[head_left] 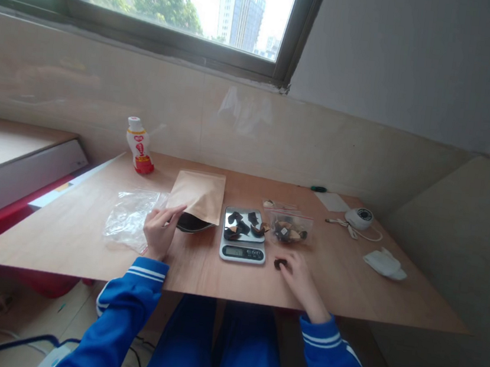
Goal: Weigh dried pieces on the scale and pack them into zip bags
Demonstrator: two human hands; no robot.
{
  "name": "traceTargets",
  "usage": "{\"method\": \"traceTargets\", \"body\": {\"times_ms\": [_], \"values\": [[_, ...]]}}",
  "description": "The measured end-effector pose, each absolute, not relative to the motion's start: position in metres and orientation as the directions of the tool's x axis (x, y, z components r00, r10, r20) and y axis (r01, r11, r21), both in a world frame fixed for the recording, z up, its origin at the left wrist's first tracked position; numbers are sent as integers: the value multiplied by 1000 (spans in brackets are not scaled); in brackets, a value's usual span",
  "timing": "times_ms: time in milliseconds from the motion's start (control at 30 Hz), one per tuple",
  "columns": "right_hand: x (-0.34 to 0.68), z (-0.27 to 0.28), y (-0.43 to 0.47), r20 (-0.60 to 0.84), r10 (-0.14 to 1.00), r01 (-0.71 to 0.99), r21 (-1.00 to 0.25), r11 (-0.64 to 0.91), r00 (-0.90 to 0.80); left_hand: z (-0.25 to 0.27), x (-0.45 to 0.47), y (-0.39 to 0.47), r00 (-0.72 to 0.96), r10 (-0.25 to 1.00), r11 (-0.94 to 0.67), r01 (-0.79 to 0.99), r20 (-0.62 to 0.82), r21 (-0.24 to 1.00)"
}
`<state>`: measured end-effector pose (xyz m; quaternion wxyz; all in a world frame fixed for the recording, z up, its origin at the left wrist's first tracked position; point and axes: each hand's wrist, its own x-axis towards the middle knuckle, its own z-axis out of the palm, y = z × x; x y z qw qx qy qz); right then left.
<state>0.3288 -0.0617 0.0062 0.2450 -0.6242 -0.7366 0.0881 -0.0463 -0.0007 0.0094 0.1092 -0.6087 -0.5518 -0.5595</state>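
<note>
My left hand [160, 231] pinches the rim of a brown kraft paper pouch [201, 193], whose dark mouth gapes toward me. Between my hands stands a small digital kitchen scale [242, 256] with several dark, curled dried pieces [243, 227] on its metal plate; the digits on its display are too small to read. To the right of the scale, my right hand [298, 274] holds a small dark dried piece [280, 264] between thumb and fingers, low over the table. Just beyond that hand lies a clear zip bag [288, 227] with similar dark and tan pieces in it.
A crumpled clear plastic bag [127, 219] lies left of the pouch, and a white-and-red bottle [140, 147] stands behind it. At the right are a small white fan-like device [359, 218] with a cable, a white cloth or tissue [384, 264] and a paper sheet [331, 202].
</note>
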Motion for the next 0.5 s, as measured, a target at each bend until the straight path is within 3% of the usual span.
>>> {"method": "traceTargets", "body": {"times_ms": [133, 267, 333, 400, 500], "values": [[290, 36, -68, 387, 917, 802, -514, 306, -102, 37, -43, -2, -252, 576, -363, 773, 778, 520], [211, 72, -68, 432, 827, 530, -635, 562, -360, 63, -33, -8, -211, 697, -406, 672, 685, 619], [168, 81, -65, 451, 753, 473, -590, 654, -480, 71, -30, -14, -180, 735, -430, 623, 654, 654], [131, 83, -58, 440, 747, 545, -511, 665, -498, 73, -30, -19, -167, 744, -442, 603, 647, 665], [97, 79, -44, 315, 831, 729, -401, 555, -459, 72, -35, -28, -162, 733, -441, 627, 661, 642]]}}
